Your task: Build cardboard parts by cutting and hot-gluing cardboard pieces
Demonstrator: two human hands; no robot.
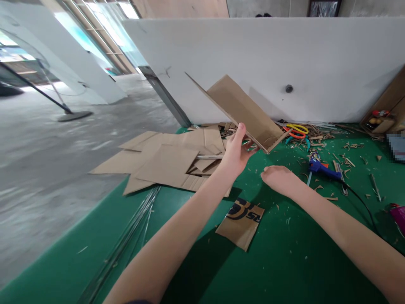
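Observation:
My left hand [237,150] grips a folded cardboard piece [245,109] by its lower left edge, thumb on the near side. The piece is held tilted above the table, with upright walls and a short end flap at its lower right. Just below that flap, my right hand [277,179] is closed in a loose fist, apart from the cardboard. Its fingertips are turned away, so I cannot make out what they hold, if anything. Between my forearms a small printed cardboard piece [241,226] lies flat on the green table [284,261].
Cardboard sheets [167,162] are piled at left, near clear thin strips [136,228]. To the right are a blue glue gun [325,170] with a black cord, scissors with yellow and orange handles [297,130], and scattered scraps. A white panel [268,63] stands behind the table.

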